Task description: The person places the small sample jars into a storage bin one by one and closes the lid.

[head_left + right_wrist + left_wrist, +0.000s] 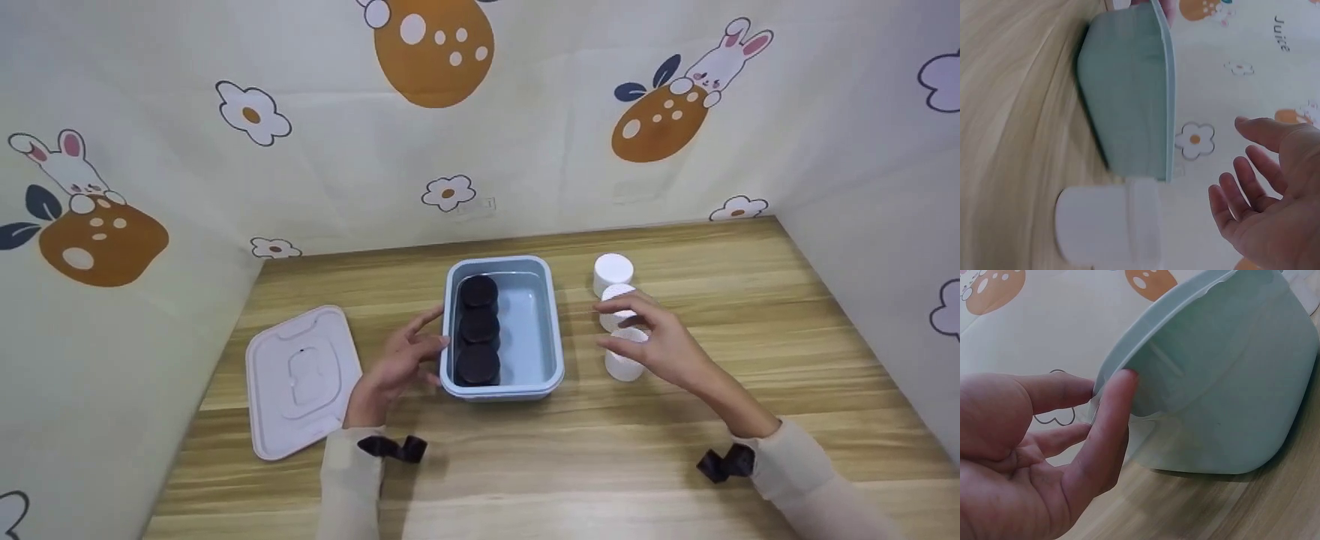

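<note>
A light blue plastic box (556, 337) stands on the table. Three round black-topped containers (478, 365) sit in a row along its left inner side. My left hand (394, 364) is at the box's left side; in the left wrist view its fingertips touch the outside of the rim (1151, 334). Three white cylindrical jars (613, 270) stand in a row right of the box. Above the two nearer jars hovers my right hand (664, 345), thumb and fingers spread apart with nothing between them. One white jar (1100, 225) shows below that hand in the right wrist view.
A pale rectangular lid (270, 375) lies flat at the left, close to the left forearm. The wood-grain table (570, 472) is bounded by a patterned cloth (540, 150) at the back and both sides. Black straps (394, 448) are on both wrists.
</note>
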`<state>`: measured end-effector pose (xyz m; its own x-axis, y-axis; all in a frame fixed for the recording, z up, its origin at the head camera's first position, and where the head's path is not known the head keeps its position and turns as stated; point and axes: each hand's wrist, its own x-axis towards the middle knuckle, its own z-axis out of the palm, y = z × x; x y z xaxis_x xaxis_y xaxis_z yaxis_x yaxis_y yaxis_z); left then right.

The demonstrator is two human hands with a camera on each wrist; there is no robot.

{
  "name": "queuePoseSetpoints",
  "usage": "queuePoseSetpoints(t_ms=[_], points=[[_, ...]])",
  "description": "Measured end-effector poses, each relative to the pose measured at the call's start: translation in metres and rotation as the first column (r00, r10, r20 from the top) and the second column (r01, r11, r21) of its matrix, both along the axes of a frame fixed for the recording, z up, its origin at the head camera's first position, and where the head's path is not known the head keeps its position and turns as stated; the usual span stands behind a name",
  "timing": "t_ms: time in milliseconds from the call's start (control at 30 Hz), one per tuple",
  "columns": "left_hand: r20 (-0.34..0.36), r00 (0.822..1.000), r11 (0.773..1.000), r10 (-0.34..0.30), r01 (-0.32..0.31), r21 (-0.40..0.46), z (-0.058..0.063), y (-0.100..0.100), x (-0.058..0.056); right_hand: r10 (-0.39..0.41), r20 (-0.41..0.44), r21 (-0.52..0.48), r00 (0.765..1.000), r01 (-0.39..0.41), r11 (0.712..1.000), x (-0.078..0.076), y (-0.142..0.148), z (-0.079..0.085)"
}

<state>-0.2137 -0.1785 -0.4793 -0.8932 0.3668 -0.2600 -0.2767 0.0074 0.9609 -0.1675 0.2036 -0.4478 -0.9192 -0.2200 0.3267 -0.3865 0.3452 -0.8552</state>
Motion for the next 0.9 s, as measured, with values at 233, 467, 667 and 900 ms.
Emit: queuePoseSetpoints(t_ms=[233, 467, 667, 900], points=[[0.038, 0.999, 1.000, 0.004, -0.006, 0.027, 0.000, -0.001, 0.001, -0.082, 0.047, 0.047, 0.996, 0.080, 0.996, 0.005, 0.028, -0.014], [0.042, 0.999, 1.000, -0.004, 0.003, 0.030, 0.000, -0.001, 0.001, -0.093, 0.146, 0.087, 0.985, 0.081, 0.993, 0.007, 0.037, -0.029], [0.049, 0.999, 0.999, -0.001, -0.001, 0.035, 0.001, -0.001, 0.001, -0.084, 0.191, 0.120, 0.978, 0.062, 0.991, 0.005, 0.036, -0.038], [0.035, 0.999, 1.000, 0.021, -0.021, 0.007, 0.000, 0.000, 0.002, -0.070, 0.251, 0.102, 0.965, 0.046, 0.994, 0.004, 0.037, -0.040]])
